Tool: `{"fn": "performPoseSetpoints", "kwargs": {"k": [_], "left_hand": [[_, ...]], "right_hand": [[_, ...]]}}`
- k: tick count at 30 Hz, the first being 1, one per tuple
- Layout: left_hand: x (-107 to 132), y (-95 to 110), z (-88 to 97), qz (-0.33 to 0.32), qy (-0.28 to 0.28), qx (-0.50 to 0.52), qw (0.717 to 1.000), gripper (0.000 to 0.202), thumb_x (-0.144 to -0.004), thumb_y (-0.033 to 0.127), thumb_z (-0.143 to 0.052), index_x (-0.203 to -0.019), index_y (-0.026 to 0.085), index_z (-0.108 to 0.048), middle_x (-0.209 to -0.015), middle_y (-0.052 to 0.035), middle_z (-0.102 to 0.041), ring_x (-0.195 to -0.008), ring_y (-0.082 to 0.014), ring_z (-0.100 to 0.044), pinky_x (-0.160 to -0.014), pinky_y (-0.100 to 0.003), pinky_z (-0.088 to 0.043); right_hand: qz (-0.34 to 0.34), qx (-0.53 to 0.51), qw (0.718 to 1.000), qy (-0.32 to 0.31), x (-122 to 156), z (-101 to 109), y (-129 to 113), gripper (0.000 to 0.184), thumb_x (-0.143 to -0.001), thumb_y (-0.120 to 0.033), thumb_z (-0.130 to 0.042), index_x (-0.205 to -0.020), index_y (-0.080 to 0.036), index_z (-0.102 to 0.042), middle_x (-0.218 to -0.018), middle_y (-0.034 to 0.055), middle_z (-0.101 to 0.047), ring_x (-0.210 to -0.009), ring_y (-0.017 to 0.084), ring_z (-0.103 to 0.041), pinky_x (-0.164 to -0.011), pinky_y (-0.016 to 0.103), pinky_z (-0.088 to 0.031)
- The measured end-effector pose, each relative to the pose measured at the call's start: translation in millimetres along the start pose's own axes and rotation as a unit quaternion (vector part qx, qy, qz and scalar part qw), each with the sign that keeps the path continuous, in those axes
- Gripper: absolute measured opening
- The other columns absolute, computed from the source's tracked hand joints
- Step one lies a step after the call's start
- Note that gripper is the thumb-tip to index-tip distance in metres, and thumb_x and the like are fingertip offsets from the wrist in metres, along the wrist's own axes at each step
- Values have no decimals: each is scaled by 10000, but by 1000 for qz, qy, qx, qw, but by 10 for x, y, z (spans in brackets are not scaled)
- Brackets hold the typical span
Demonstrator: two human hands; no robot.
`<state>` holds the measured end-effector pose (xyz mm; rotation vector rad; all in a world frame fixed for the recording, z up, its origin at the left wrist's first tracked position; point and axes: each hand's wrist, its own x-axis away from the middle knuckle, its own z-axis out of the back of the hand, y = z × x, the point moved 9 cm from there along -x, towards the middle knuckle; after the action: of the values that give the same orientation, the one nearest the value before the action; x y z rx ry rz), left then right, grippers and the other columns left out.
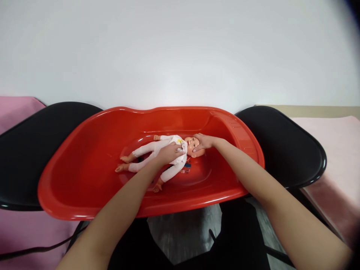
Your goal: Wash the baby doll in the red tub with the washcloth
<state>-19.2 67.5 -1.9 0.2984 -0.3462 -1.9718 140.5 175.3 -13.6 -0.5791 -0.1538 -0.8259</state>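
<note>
A baby doll (165, 142) in a white outfit lies on its back in a red plastic baby bathtub (81, 150). Its head is toward the right and its bare feet point left. My left hand (170, 153) rests over the chest, with its fingers closed at the front of the collar. Around the crown of the doll's head curls my right hand (206, 141), thumb on the near side and fingers on the far side. Part of the chest is hidden under my left hand.
Black chair seats (287, 146) are under and beside the tub's right and left ends. Pink surfaces (337, 150) show at both sides. A white wall (180, 52) stands behind the tub. My dark-clothed legs (239, 232) are below its near rim.
</note>
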Motion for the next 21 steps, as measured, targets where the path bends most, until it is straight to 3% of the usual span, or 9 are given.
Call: {"fn": "performPoseSetpoints", "kwargs": {"k": [2, 4, 7, 10, 12, 17, 21], "left_hand": [[-7, 8, 56, -20, 30, 2, 999, 328, -1064, 295, -432, -1151, 210, -737, -1279, -56, -745, -1233, -239, -585, -1174, -384, -389], [-1, -33, 132, 1, 84, 3, 997, 374, -1092, 309, -395, -1251, 170, -703, -1357, -99, -701, -1291, -242, -554, -1209, -393, -363], [17, -83, 82, 40, 111, -9, 993, 518, -1034, 371, -554, -1482, 111, -553, -1593, -164, -524, -1501, -286, -416, -1289, -414, -275], [10, -41, -144, 29, 63, -36, 997, 801, -952, 445, -667, -1631, 132, -379, -1751, -166, -301, -1645, -325, -189, -1338, -459, -168], [6, -18, -264, 26, 34, -51, 998, 887, -934, 478, -679, -1668, 139, -316, -1775, -167, -242, -1664, -333, -115, -1347, -479, -114], [-22, -23, -337, 65, -8, -39, 997, 974, -915, 491, -682, -1690, 79, -259, -1773, -210, -215, -1658, -355, -129, -1342, -461, -104], [-34, -9, -310, 67, -32, -20, 997, 923, -896, 366, -671, -1673, 68, -272, -1771, -214, -218, -1652, -348, -146, -1336, -461, -128]], "right_hand": [[0, 1, 1000, 5, -24, -5, 28, 1024, -680, -741, -841, -1526, -292, -478, -1505, 134, -562, -1341, 381, -603, -1105, 522, -541], [-1, 7, 1000, 7, -46, -14, 51, 1018, -681, -748, -838, -1515, -277, -492, -1499, 143, -563, -1347, 387, -597, -1112, 529, -533], [4, 15, 1000, 9, -67, -22, 61, 1036, -680, -760, -833, -1530, -281, -485, -1502, 148, -556, -1342, 390, -600, -1116, 533, -529], [8, 14, 1000, 11, -82, -29, 76, 1073, -659, -770, -842, -1547, -294, -473, -1511, 147, -546, -1343, 391, -600, -1115, 523, -532], [9, 10, 1000, 15, -92, -34, 88, 1078, -640, -778, -849, -1535, -295, -491, -1502, 146, -553, -1340, 396, -601, -1111, 516, -535], [-4, 17, 1000, 8, -113, -70, 81, 1026, -652, -762, -848, -1501, -289, -523, -1449, 143, -578, -1312, 398, -608, -1084, 517, -547], [-8, 31, 999, 6, -108, -74, 50, 1031, -666, -752, -840, -1514, -276, -500, -1472, 151, -547, -1317, 391, -597, -1098, 526, -534]]}}
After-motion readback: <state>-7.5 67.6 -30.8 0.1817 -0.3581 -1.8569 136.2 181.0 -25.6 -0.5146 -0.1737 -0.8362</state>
